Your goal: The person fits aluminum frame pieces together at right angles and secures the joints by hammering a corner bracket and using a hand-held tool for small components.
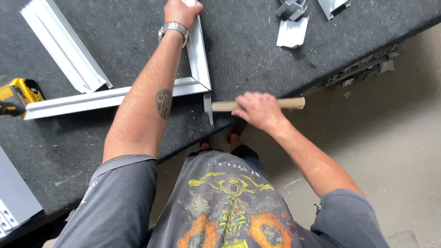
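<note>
Head view, left hand: the left hand (183, 11) is pressing down on the upright leg of the white aluminium frame corner (198, 69), fingers curled over the profile's top end; fingertips are partly cut off by the picture edge.
Head view, right hand: the right hand (258, 109) is wrapping its fingers tight around a wooden handle (294, 103) lying level; the tool's head is blurred against the frame's corner, so its kind cannot be told.
Frame position: the mitred corner is lying flat on the dark workbench (257, 41), right at the near edge, with a short white piece (209, 108) sticking out below the joint.
Risk, joint: a blow landing off-line is likely to be denting the thin profile or opening the mitre.
Risk, slip: the frame is sitting near the edge; one hand alone may be letting it skid.
Nearby: a yellow cordless drill (16, 95), a loose white profile (64, 46), offcuts (292, 32).
</note>
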